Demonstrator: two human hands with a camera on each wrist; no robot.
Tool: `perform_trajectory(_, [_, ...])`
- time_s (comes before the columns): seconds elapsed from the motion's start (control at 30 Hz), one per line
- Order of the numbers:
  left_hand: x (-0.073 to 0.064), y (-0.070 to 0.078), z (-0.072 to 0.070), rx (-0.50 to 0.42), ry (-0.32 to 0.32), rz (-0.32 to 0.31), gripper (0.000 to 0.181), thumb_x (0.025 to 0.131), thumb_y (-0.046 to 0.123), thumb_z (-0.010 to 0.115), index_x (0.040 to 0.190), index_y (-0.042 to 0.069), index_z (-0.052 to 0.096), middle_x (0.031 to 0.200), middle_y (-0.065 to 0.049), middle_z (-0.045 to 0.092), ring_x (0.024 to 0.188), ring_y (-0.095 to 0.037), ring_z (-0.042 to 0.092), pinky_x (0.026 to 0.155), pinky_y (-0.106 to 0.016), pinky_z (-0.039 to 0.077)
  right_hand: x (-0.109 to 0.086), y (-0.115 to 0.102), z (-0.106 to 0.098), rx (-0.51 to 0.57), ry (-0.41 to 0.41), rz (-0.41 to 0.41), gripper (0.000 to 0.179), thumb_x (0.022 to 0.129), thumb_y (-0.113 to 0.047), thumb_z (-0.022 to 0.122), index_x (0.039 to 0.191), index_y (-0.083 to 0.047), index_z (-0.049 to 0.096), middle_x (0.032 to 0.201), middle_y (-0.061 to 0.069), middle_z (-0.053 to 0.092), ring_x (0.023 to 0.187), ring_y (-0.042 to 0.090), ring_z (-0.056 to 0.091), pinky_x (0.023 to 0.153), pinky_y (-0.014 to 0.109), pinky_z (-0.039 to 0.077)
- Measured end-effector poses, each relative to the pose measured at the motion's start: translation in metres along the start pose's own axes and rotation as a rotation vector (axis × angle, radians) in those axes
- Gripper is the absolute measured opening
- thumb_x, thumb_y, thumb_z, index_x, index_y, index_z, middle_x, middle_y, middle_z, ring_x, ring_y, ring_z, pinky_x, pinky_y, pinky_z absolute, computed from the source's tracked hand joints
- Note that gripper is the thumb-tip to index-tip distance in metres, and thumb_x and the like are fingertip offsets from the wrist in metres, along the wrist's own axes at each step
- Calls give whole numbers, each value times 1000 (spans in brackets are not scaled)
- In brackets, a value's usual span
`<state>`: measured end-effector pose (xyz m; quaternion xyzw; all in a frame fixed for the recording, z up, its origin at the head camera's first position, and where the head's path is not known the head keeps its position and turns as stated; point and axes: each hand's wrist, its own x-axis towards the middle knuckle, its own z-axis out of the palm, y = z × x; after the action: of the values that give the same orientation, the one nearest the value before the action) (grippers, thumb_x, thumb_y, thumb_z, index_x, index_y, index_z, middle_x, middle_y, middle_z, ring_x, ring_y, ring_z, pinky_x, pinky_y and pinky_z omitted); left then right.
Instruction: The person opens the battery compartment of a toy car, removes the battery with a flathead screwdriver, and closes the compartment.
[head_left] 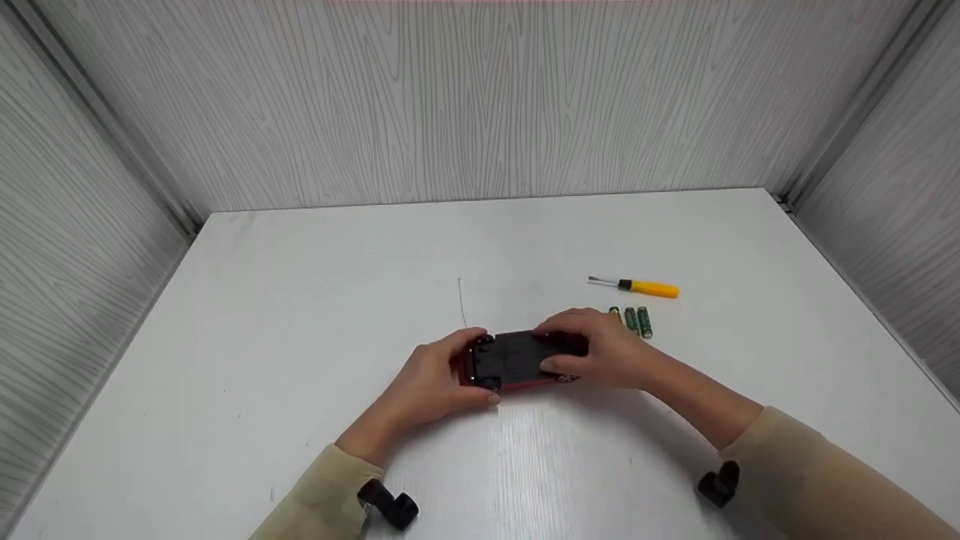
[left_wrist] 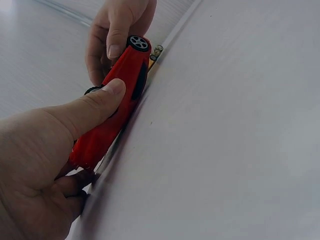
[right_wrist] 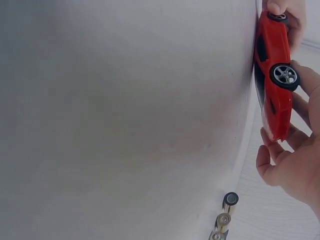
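A red toy car lies upside down on the table, its black underside facing up. My left hand grips its left end between thumb and fingers. At the other end my right hand holds the car, thumb on the underside and fingers along the far side. Both wrist views show the red body and silver-spoked wheels; in the right wrist view one wheel is close to the right hand. A thin antenna wire sticks out beyond the car's left end.
Three small batteries lie side by side just beyond the right hand. Behind them is a screwdriver with a yellow handle. The white table is bounded by panels at the back and sides.
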<state>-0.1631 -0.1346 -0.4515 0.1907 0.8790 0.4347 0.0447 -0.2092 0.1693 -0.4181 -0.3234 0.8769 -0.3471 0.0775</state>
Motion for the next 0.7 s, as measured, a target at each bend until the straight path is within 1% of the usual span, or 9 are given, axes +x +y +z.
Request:
perform_trajectory(0.07, [0,0,-1,-1,-2,-5,93,75,42,98,155,19,55,143,1,64,132,-16,57,116,-43,41,-3,1,-5,22,11,15,47,95,-36,82,139,-21,71,136,-6,69,129,23,60,106,53,49])
perform_trajectory(0.17, [0,0,-2,4,1,-12,94,75,42,98,155,19,55,143,1,65,132,-16,57,116,-44,41,-9,4,-13,60,31,37,52,96,-37,81,143,-18,68,141,-2,67,134,26,58,106,56,48])
perform_trajectory(0.3, [0,1,-2,21,6,-11,95,74,42,98,155,18,54,143,0,65,133,-17,57,116,-45,41,-17,8,-23,106,61,52,50,97,-32,81,142,-16,68,141,4,67,133,31,58,105,57,47])
perform_trajectory(0.4, [0,2,-2,19,9,-8,95,74,39,99,155,17,55,143,-1,65,133,-18,58,116,-44,41,-21,11,-27,129,69,69,49,96,-30,81,142,-15,68,141,5,67,132,32,59,105,57,47])
perform_trajectory(0.53, [1,4,-2,0,1,-6,96,74,36,99,156,16,53,145,-2,64,134,-18,57,117,-43,40,-26,14,-30,139,71,85,51,95,-30,83,142,-14,68,141,5,68,130,31,60,104,53,48])
perform_trajectory(0.63, [2,6,-2,-10,-17,-8,101,74,36,99,159,15,49,148,-2,62,137,-17,55,118,-43,38,-31,18,-30,140,67,95,52,95,-30,83,142,-13,68,140,5,69,129,29,61,103,50,49])
perform_trajectory(0.7, [2,8,-3,-18,-32,-13,104,74,35,99,161,15,45,149,-3,61,137,-17,54,119,-43,38,-33,20,-30,147,61,99,52,95,-30,83,142,-13,68,139,5,69,129,29,62,103,50,49])
